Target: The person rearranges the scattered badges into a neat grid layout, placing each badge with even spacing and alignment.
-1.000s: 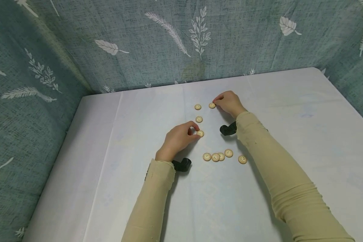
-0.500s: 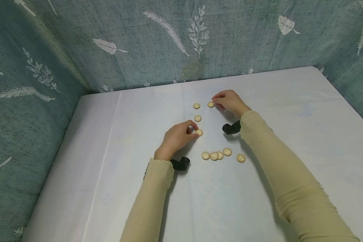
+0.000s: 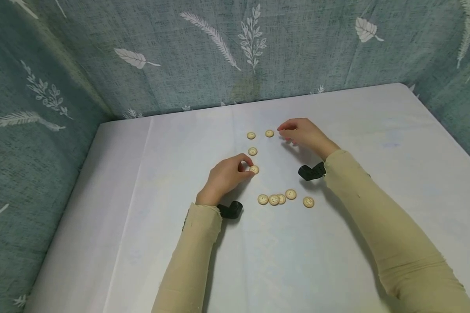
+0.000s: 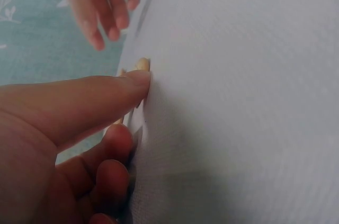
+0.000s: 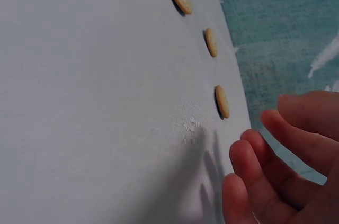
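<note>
My left hand [image 3: 226,177] pinches a round tan wooden button [image 3: 255,170] at the table surface, between thumb and forefinger. In the left wrist view the thumb [image 4: 127,87] covers most of it. Beyond it, two similar buttons lie in line, a nearer one [image 3: 252,151] and a farther one [image 3: 251,135]. Another button [image 3: 269,133] lies to the right of the farthest. Just right of that one is my right hand [image 3: 304,134], its fingers loosely bent and holding nothing. The right wrist view shows a gap between its fingertips and the nearest button [image 5: 222,101].
Several more buttons lie in a loose row nearer me, among them a leftmost one [image 3: 263,199], two overlapping, and one apart at the right [image 3: 308,202]. White cloth covers the table [image 3: 172,243]. A green leaf-patterned curtain [image 3: 196,82] hangs behind it.
My right hand has let go of the far right button and drawn back to the right, leaving it on the table. The left hand keeps its pinch; the view has shifted slightly.
</note>
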Available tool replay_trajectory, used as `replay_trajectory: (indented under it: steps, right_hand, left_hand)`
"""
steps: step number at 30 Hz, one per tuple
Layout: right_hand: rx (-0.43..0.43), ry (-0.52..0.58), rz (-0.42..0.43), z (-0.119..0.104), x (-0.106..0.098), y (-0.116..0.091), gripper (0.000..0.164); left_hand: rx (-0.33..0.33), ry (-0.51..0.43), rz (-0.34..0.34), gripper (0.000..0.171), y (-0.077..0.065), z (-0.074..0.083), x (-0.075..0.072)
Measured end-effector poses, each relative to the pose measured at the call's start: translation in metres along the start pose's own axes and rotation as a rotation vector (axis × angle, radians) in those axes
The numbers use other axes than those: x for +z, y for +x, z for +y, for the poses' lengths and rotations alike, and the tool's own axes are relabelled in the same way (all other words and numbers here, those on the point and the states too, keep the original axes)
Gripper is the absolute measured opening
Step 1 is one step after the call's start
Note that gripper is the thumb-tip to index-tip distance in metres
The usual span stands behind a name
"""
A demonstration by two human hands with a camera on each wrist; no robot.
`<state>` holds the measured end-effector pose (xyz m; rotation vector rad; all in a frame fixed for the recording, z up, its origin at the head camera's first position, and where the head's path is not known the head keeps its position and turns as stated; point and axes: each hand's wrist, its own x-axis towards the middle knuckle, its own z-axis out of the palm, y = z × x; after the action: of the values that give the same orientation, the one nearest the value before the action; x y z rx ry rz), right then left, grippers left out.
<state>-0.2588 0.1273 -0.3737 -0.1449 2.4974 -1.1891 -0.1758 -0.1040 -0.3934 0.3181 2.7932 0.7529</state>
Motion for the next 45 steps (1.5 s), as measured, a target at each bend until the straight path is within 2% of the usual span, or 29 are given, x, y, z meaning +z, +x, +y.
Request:
replay_trajectory:
  steps: [9, 15, 19, 27, 37, 45]
  right_hand:
    - [-0.094, 0.003, -0.064, 0.007, 0.003, -0.029, 0.033]
    - [-0.115, 0.070, -0.049, 0.015, 0.007, -0.043, 0.032]
    - [-0.135, 0.139, -0.043, 0.019, 0.007, -0.048, 0.030]
    - [-0.164, 0.184, -0.057, 0.021, 0.007, -0.051, 0.030]
    - [-0.174, 0.116, -0.100, 0.020, 0.011, -0.048, 0.031]
    - [-0.176, 0.018, -0.180, 0.023, 0.015, -0.046, 0.028]
  left_hand:
    - [-0.012, 0.006, -0.004, 0.021, 0.001, 0.000, -0.001]
    - [-0.005, 0.004, -0.008, 0.021, 0.001, 0.000, 0.000]
    - [0.000, 0.011, -0.006, 0.020, 0.001, 0.001, 0.001]
    - [-0.009, -0.006, -0.003, 0.021, 0.000, 0.001, 0.002]
    - [-0.005, -0.009, 0.010, 0.021, -0.001, 0.001, 0.001]
    - [-0.009, -0.017, 0.003, 0.021, 0.000, 0.003, 0.001]
